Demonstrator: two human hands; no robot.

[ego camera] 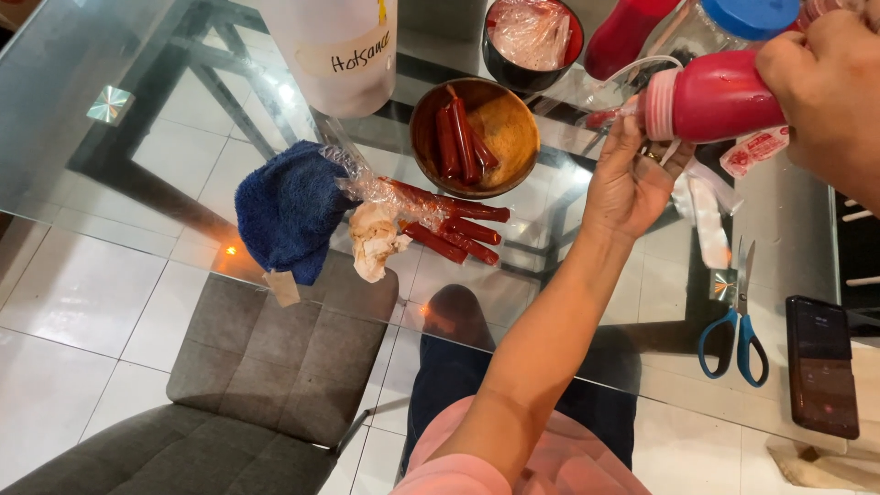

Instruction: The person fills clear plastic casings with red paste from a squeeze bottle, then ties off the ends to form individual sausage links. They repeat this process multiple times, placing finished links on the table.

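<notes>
We grip the glossy red squeeze bottle [720,96] in our right hand [830,87], left hand [632,174] fingers pinching its ribbed cap above the glass table [137,137]

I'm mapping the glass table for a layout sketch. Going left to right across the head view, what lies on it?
Blue cloth → crumpled tissue → red sausages in clear wrap → left hand → red squeeze bottle → blue-handled scissors → dark phone.
</notes>
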